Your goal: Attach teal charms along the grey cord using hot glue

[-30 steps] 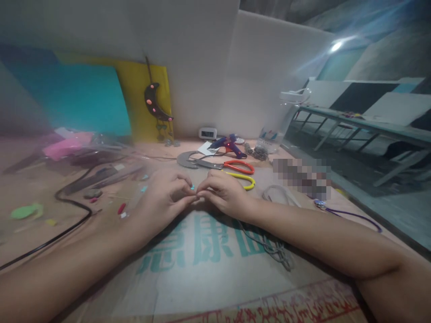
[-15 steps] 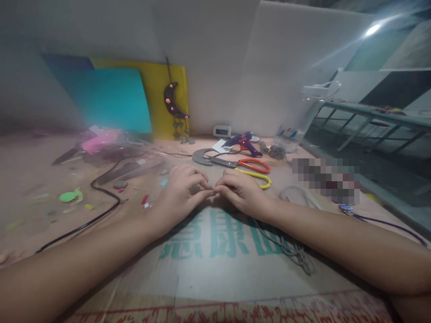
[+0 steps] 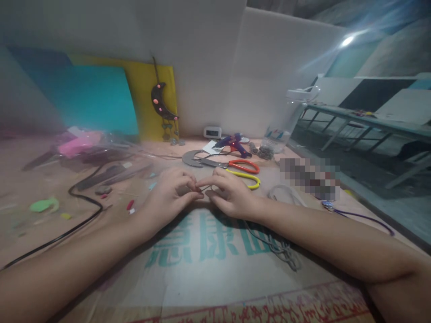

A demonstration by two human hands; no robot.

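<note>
Near the middle of the work surface, my left hand (image 3: pixel 175 190) pinches a thin grey cord (image 3: pixel 207 188) between thumb and fingers. My right hand (image 3: pixel 232 193) is just beside it, fingers bent round the same cord, its index fingertip almost touching the left fingers. More of the grey cord (image 3: pixel 286 251) lies in a loose bundle below the right wrist. Scissors (image 3: pixel 244 167) with one red and one yellow handle lie just behind the right hand. A grey crescent shape (image 3: pixel 191 158) is beside their blades.
A glue gun (image 3: pixel 234 144), a small white clock (image 3: pixel 212 132) and a clear tub (image 3: pixel 274 140) stand at the back. A dark crescent ornament (image 3: pixel 160 101) hangs before a yellow board (image 3: pixel 141 80). At left are a black cable (image 3: pixel 81 224) and pink plastic (image 3: pixel 79 143).
The view has shifted slightly, so things appear further left. My right fingers have spread a little and moved apart from the left fingertips, showing thin cord between the hands.
</note>
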